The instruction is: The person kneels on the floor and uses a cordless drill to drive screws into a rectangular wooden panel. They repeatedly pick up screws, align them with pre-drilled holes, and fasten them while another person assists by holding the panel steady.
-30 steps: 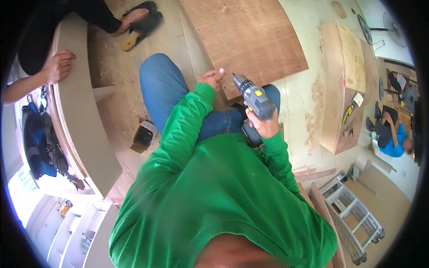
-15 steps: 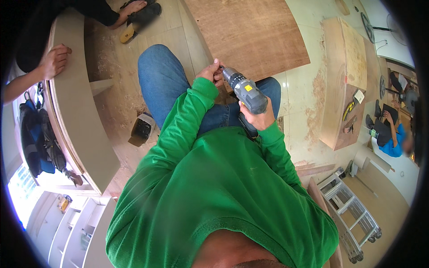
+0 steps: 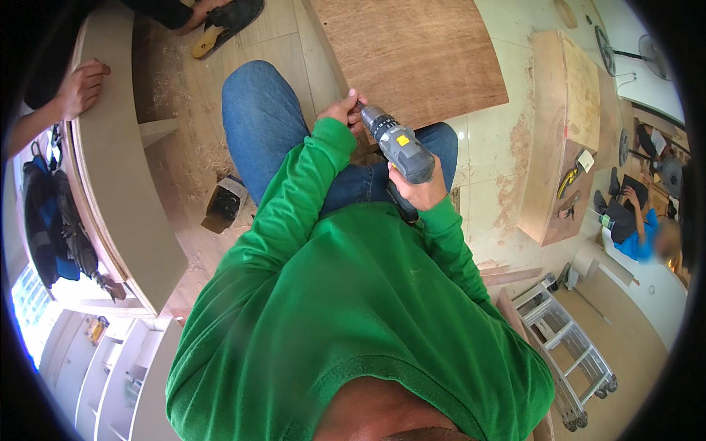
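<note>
A cordless drill [image 3: 404, 153], grey and black with a yellow patch, is in my right hand [image 3: 425, 188], whose fingers wrap round its handle. Its chuck points up and left toward my left hand [image 3: 343, 110]. The left fingers are bent close together at the tip of the chuck, beside the edge of a brown wooden panel [image 3: 415, 62]. Whatever they pinch is too small or hidden to make out. The panel lies beyond my knees, and its near edge reaches over my right leg.
Left of me stands a pale board cabinet [image 3: 121, 158], with another person's hand [image 3: 83, 90] resting near it. A small open box [image 3: 224, 204] sits on the floor among wood shavings. At right are a plywood box [image 3: 555, 140], a folded ladder [image 3: 566, 345] and a seated person [image 3: 634, 217].
The view has shifted slightly. My hands and the drill keep nearly the same pose at the panel's edge. The other person's foot at the upper left has moved a little.
</note>
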Demonstrator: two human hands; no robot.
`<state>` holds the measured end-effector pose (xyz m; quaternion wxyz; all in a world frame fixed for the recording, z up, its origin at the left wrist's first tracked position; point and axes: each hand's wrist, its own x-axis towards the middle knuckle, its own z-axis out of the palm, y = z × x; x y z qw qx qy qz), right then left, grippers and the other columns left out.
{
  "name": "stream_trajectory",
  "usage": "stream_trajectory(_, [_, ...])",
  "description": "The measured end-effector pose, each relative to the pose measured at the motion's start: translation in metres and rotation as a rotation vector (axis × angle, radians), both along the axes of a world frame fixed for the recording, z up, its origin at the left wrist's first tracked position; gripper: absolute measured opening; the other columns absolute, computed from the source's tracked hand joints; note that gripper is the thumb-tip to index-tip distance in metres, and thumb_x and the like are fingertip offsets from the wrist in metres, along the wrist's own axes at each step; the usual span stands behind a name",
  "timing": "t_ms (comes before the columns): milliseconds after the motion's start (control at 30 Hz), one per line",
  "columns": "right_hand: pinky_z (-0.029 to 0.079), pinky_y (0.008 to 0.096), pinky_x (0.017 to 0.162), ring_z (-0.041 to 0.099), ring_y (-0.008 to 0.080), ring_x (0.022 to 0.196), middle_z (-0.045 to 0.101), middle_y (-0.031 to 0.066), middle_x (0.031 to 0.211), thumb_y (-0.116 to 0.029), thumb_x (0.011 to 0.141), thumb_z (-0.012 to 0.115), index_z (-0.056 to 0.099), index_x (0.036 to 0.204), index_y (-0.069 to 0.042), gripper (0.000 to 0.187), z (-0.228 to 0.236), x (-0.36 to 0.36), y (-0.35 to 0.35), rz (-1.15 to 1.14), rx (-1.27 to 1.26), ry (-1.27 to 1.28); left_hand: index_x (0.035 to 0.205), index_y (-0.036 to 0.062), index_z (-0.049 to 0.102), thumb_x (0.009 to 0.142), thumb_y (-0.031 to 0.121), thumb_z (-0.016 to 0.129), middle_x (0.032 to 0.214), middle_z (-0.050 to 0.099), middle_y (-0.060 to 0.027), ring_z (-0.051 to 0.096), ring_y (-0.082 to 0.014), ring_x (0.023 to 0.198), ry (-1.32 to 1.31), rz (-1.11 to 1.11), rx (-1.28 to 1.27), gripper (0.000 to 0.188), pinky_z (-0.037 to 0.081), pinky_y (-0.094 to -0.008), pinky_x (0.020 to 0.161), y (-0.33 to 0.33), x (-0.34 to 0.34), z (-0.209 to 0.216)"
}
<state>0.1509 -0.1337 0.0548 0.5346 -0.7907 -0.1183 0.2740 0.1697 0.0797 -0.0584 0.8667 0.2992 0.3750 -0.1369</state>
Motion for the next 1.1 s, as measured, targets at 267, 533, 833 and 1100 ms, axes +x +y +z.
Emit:
stream_trajectory(267, [0.057, 0.0335, 0.081, 0.071, 0.018, 0.084, 0.076, 0.0093, 0.093, -0.005, 0.084, 0.078, 0.071, 0.111, 0.002, 0.03, -0.008, -0.002, 0.001, -0.02, -0.038, 0.011, 0.108, 0.011, 0.067, 0.112, 0.039, 0.056, 0.063, 0.039, 0.0062, 0.031, -0.0098, 0.051, -0.037, -0.02, -0.078, 0.031, 0.027, -0.028, 0.048, 0.007, -0.006, -0.006])
stream_trajectory(533, [0.057, 0.039, 0.07, 0.07, 0.0222, 0.072, 0.073, 0.0099, 0.078, -0.01, 0.084, 0.078, 0.07, 0.099, 0.003, 0.021, -0.002, 0.02, 0.011, 0.004, -0.084, 0.155, 0.106, 0.0027, 0.069, 0.113, 0.025, 0.048, 0.067, 0.043, 0.003, 0.038, -0.0129, 0.055, 0.061, 0.109, -0.184, 0.032, 0.032, -0.0322, 0.046, -0.005, 0.016, -0.028])
stream_trajectory(833, [0.057, 0.0415, 0.075, 0.07, 0.0287, 0.075, 0.073, 0.0163, 0.081, -0.013, 0.08, 0.076, 0.071, 0.096, 0.001, 0.022, -0.032, 0.059, 0.031, 0.061, -0.236, -0.084, 0.095, 0.0041, 0.073, 0.103, 0.018, 0.053, 0.062, 0.049, 0.0007, 0.044, -0.0147, 0.05, 0.23, 0.242, -0.094, 0.026, 0.036, -0.0316, 0.045, -0.018, 0.052, -0.07])
stream_trajectory(1100, [0.056, 0.0415, 0.071, 0.069, 0.0277, 0.071, 0.072, 0.0153, 0.077, -0.012, 0.08, 0.075, 0.07, 0.092, 0.001, 0.018, -0.032, 0.078, 0.044, 0.054, -0.25, 0.05, 0.099, 0.0047, 0.074, 0.104, 0.021, 0.053, 0.062, 0.049, 0.0008, 0.042, -0.0148, 0.051, 0.176, 0.277, -0.148, 0.027, 0.034, -0.0318, 0.045, 0.0, 0.058, -0.049])
